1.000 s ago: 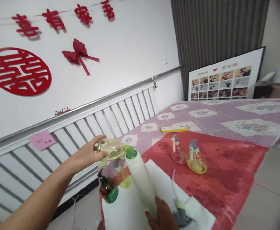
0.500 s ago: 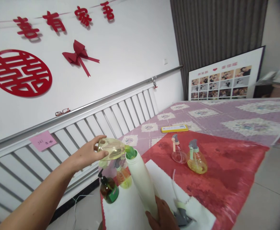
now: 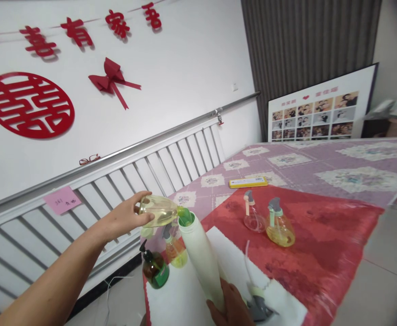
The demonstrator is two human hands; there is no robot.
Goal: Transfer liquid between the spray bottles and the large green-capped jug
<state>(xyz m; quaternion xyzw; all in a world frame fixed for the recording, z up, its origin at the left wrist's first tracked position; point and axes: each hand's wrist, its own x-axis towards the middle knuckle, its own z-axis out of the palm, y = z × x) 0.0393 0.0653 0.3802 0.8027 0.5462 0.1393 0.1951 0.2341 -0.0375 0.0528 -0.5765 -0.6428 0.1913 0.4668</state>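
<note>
My left hand (image 3: pixel 135 215) is closed around a clear bottle (image 3: pixel 160 212) tipped onto its side, with yellowish liquid inside. Its neck points right and rests at the open mouth of a tall pale green bottle (image 3: pixel 203 253), where bright green shows. Low in the view, my right hand (image 3: pixel 232 303) grips that pale bottle near its base and keeps it leaning. Beside my right hand lies a grey spray head (image 3: pixel 261 305) with a thin tube. Left of the pale bottle stand a spray bottle (image 3: pixel 176 253) with yellow liquid and a brown pump bottle (image 3: pixel 155 270).
A clear spray bottle (image 3: pixel 253 222) and a yellow one (image 3: pixel 280 232) stand on the red cloth (image 3: pixel 330 240). Farther back is a flat yellow-edged case (image 3: pixel 248 182). White paper (image 3: pixel 283 290) lies under my hands. A white radiator (image 3: pixel 171 167) runs along the wall.
The two bottles and both hands hold nearly the same position. Only a slight shift of the whole view shows.
</note>
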